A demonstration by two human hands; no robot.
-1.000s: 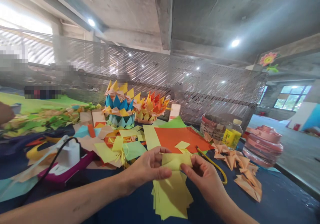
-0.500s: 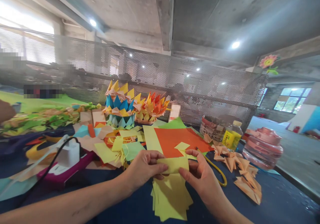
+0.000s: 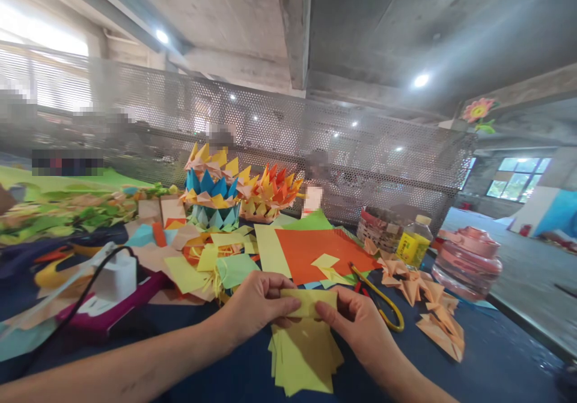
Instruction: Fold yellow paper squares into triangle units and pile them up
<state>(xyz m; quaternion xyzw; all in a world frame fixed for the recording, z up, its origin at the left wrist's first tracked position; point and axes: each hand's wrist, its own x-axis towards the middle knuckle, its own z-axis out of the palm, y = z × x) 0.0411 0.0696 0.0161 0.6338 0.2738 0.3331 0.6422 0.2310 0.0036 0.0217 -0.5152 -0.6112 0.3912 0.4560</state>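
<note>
Yellow slip (image 3: 310, 295) was pinched between the thumb and fingers of both left hand (image 3: 252, 310) and right hand (image 3: 360, 320), above a stack of yellow sheets (image 3: 304, 361). It seemed partly done, folded into a plain strip; the stacked sheets looked unfolded, while pointed peach pieces (image 3: 444, 336) lay to the right.

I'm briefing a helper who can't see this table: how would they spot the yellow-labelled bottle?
Find the dark table, then its right side. Behind the folded orange papers stands the bottle; its yellow cap and label distinguish it from the pink jug.
</note>
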